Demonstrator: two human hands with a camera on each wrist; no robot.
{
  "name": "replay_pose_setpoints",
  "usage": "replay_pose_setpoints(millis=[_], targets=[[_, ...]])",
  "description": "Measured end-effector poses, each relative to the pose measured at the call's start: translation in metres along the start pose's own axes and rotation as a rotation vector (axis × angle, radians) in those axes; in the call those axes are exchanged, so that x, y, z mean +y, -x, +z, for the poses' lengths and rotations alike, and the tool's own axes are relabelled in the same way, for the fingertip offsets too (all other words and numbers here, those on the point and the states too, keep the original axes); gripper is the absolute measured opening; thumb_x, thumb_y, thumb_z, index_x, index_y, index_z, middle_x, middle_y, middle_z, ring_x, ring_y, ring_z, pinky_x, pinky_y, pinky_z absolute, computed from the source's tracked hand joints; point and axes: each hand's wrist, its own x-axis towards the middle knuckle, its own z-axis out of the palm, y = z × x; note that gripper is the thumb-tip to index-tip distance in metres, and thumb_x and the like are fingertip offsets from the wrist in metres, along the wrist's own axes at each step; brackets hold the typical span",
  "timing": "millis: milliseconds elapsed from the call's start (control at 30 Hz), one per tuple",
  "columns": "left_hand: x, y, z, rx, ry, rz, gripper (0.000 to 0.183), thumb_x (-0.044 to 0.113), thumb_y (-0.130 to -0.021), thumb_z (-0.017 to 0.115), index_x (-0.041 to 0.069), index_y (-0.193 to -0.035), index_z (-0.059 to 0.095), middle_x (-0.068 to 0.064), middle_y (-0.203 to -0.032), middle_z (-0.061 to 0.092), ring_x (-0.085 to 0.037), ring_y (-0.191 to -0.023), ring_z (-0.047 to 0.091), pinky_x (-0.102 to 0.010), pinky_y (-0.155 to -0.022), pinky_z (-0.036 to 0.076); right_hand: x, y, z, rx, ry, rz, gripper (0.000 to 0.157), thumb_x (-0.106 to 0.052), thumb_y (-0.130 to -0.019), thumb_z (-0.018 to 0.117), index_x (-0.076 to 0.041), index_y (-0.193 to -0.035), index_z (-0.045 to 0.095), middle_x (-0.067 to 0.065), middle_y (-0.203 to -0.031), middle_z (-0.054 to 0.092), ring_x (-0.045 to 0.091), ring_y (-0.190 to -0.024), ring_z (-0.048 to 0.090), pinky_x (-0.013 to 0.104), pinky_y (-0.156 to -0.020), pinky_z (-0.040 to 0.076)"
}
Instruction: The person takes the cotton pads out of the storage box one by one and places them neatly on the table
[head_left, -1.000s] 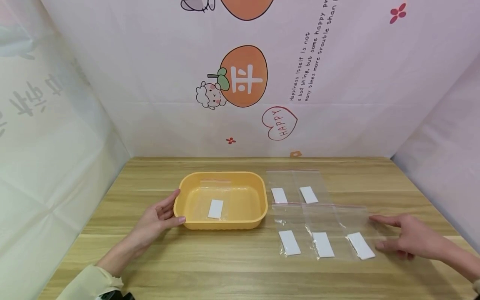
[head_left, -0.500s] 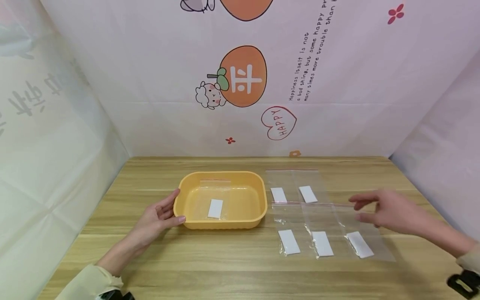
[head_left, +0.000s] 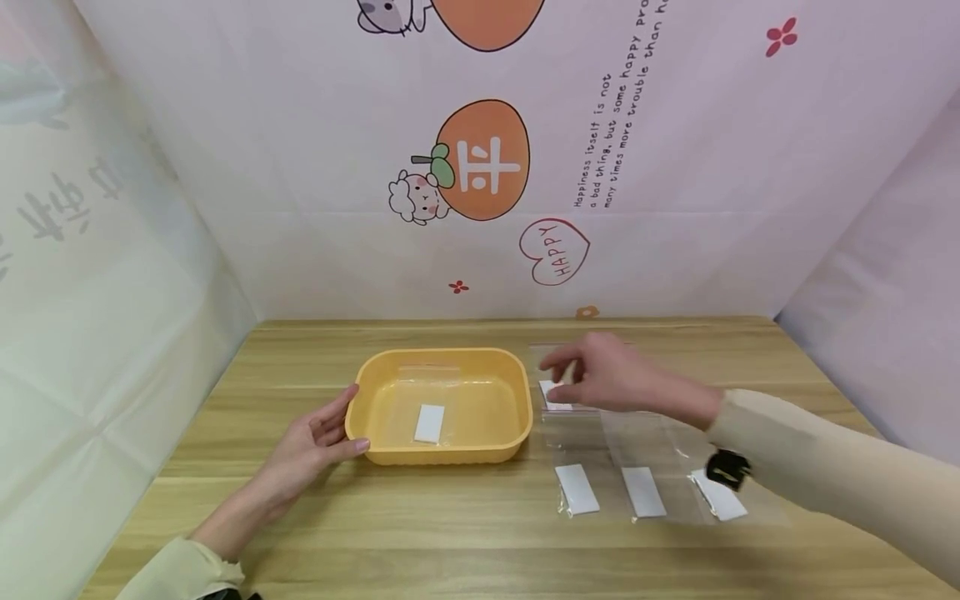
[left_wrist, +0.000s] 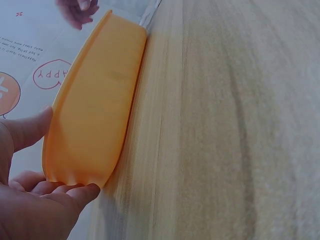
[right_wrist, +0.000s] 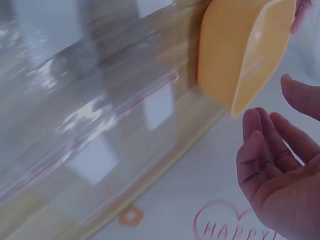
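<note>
My left hand (head_left: 311, 446) holds the left end of a yellow plastic tray (head_left: 450, 456), thumb at the rim and fingers against the end wall in the left wrist view. Inside it lies a clear zip bag (head_left: 401, 425) with a white rectangular piece (head_left: 429, 423). My right hand (head_left: 611, 375) hovers over the back row of similar zip bags, right of the tray. The right wrist view shows its fingers loosely bent and apart, with nothing between them. It partly hides the back bags in the head view.
In front lies a row of overlapping zip bags, with white pieces (head_left: 577, 489), all flat on the wooden table (head_left: 420, 533). A printed cloth (head_left: 337, 250) hangs at the table's back edge, with more cloth on both sides.
My right hand has lifted from the rightmost front bag and swept left and back, over the back bags near the tray. My left hand and the tray have stayed put.
</note>
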Motion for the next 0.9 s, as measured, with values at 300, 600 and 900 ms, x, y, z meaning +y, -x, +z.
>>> replay_pose_setpoints(millis=[300, 600, 900], targets=[[0.000, 0.002, 0.000, -0.004, 0.017, 0.006, 0.092, 0.006, -0.098, 0.076, 0.001, -0.167, 0.016, -0.024, -0.171, 0.015, -0.042, -0.151, 0.030, -0.022, -0.104, 0.047, -0.024, -0.062, 0.046, -0.064, 0.001, -0.035, 0.042, -0.024, -0.088, 0.088, -0.002, -0.122, 0.078, 0.009, -0.102, 0.075, 0.013, -0.071, 0.060, 0.028, -0.064, 0.050], [0.003, 0.001, -0.001, -0.021, 0.020, 0.040, 0.091, 0.005, -0.099, 0.074, 0.000, -0.167, 0.014, -0.026, -0.170, 0.013, -0.043, -0.151, 0.028, -0.022, -0.104, 0.047, -0.036, -0.093, 0.073, -0.083, -0.017, 0.061, 0.055, -0.030, -0.084, 0.091, -0.001, -0.128, 0.075, 0.005, -0.094, 0.070, 0.017, -0.078, 0.058, 0.028, -0.070, 0.048], [0.003, 0.000, -0.002, -0.018, 0.022, 0.032, 0.091, 0.004, -0.098, 0.074, 0.000, -0.167, 0.015, -0.026, -0.170, 0.014, -0.043, -0.151, 0.029, -0.023, -0.103, 0.048, -0.030, -0.108, 0.104, -0.088, 0.020, 0.145, 0.061, -0.030, -0.081, 0.094, -0.002, -0.131, 0.074, -0.001, -0.073, 0.063, 0.013, -0.068, 0.054, 0.024, -0.063, 0.042]])
